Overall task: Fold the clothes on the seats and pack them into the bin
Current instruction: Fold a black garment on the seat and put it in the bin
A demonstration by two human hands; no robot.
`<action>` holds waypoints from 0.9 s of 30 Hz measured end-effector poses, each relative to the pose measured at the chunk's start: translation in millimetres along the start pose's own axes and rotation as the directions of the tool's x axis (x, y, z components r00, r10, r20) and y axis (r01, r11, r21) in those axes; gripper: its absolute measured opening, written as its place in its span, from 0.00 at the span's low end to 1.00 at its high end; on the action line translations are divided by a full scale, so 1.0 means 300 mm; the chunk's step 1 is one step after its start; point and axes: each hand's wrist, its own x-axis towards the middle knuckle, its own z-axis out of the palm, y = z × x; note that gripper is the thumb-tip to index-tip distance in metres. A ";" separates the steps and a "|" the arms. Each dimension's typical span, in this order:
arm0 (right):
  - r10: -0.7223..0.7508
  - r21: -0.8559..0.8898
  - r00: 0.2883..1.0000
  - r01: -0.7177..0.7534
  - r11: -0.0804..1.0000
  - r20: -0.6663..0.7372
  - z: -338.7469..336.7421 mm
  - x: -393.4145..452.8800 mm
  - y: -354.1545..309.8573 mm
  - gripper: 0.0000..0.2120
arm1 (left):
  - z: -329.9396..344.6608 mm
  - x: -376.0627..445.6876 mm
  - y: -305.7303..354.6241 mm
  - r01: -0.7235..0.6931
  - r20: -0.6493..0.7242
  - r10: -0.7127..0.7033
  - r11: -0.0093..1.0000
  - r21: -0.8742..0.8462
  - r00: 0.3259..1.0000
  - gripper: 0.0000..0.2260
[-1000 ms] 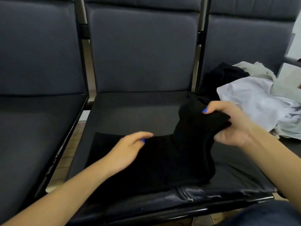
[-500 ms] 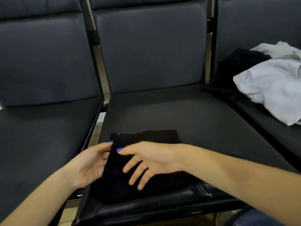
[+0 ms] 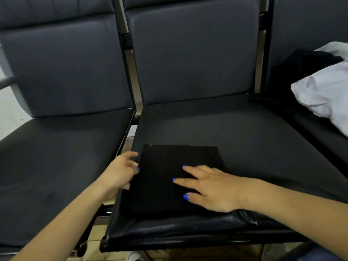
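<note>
Right hand: our right hand (image 3: 209,187) lies flat on the folded black fabric garment (image 3: 169,178), fingers straight and spread, pressing it down rather than holding it.
Left hand: our left hand (image 3: 120,172) sits at the garment's left edge with fingers curled against the fabric; we cannot tell whether they actually pinch the edge or only touch it.
Garment: a compact dark rectangle on the near part of the middle black leather seat (image 3: 226,125), its far edge straight, its near edge close to the seat's front lip.
Step in hand: we judge this to be the final smoothing of the fold before lifting it.
Doing it well: we should keep the flat palm's pressure even, square the left edge against it, then slide both hands under so the layers lift together without sliding apart.
Risk: thin dark cloth on slick leather may slip forward off the lip if pushed.
Beyond: a crumpled white cloth heap (image 3: 325,95) and a dark garment (image 3: 308,61) wait on the right-hand seat; the left-hand black seat (image 3: 56,147) adjoins ours.
Bin: not in view.
</note>
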 end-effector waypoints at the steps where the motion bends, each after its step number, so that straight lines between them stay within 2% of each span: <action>1: 0.009 -0.005 0.998 -0.009 1.000 0.055 0.008 0.000 -0.001 0.25 | -0.004 0.002 -0.006 0.010 -0.001 -0.010 0.999 0.031 1.000 0.22; 4: -0.022 0.001 0.998 0.022 1.000 0.051 0.024 0.001 -0.020 0.25 | -0.020 0.012 -0.011 -0.018 -0.067 0.026 0.993 0.113 0.997 0.21; 7: -0.121 -0.026 0.992 0.122 0.992 0.037 0.052 0.003 -0.072 0.31 | -0.032 0.017 -0.017 0.000 -0.100 0.026 0.968 0.252 0.995 0.08; 8: -0.167 -0.041 0.985 0.168 0.985 0.039 0.062 0.004 -0.091 0.34 | -0.034 0.014 -0.017 0.021 -0.093 0.010 0.946 0.324 0.996 0.07; 9: -0.218 -0.056 0.975 0.220 0.974 0.039 0.070 0.005 -0.109 0.35 | -0.032 0.011 -0.015 0.042 -0.077 -0.012 0.914 0.404 0.997 0.09; 13: -0.378 -0.083 0.925 0.380 0.921 0.034 0.089 0.009 -0.154 0.28 | -0.003 -0.006 0.013 0.027 -0.035 -0.003 0.706 0.708 0.999 0.22; 16: -0.388 -0.015 0.921 0.388 0.921 0.017 0.068 0.013 -0.165 0.27 | 0.030 -0.005 0.004 -0.053 0.039 0.036 0.621 0.782 0.999 0.23; 18: -0.339 0.101 0.937 0.346 0.933 -0.083 0.020 0.006 -0.165 0.23 | 0.041 -0.002 -0.007 -0.121 0.091 0.080 0.601 0.790 0.993 0.22; 19: -0.293 0.191 0.943 0.320 0.928 -0.157 -0.013 -0.001 -0.156 0.20 | 0.042 -0.001 -0.008 -0.147 0.094 0.117 0.615 0.775 0.989 0.21; 21: -0.161 0.409 0.957 0.252 0.877 -0.243 -0.075 -0.025 -0.117 0.13 | 0.033 0.000 -0.005 -0.158 0.058 0.164 0.710 0.686 0.985 0.18; 22: -0.098 0.469 0.959 0.217 0.856 -0.264 -0.098 -0.040 -0.087 0.12 | 0.028 0.002 -0.004 -0.157 0.045 0.164 0.778 0.609 0.985 0.16; 24: 0.023 0.477 0.949 0.137 0.868 -0.315 -0.129 -0.065 -0.016 0.10 | 0.024 0.000 -0.004 -0.125 0.065 0.108 0.894 0.431 0.992 0.11; 25: 0.084 0.481 0.938 0.094 0.872 -0.336 -0.140 -0.075 0.021 0.10 | 0.027 -0.008 -0.004 -0.091 0.095 0.061 0.930 0.356 0.994 0.15; 27: 0.180 0.546 0.923 0.039 0.837 -0.341 -0.172 -0.099 0.077 0.10 | 0.044 -0.030 -0.002 -0.063 0.166 0.027 0.975 0.212 0.986 0.34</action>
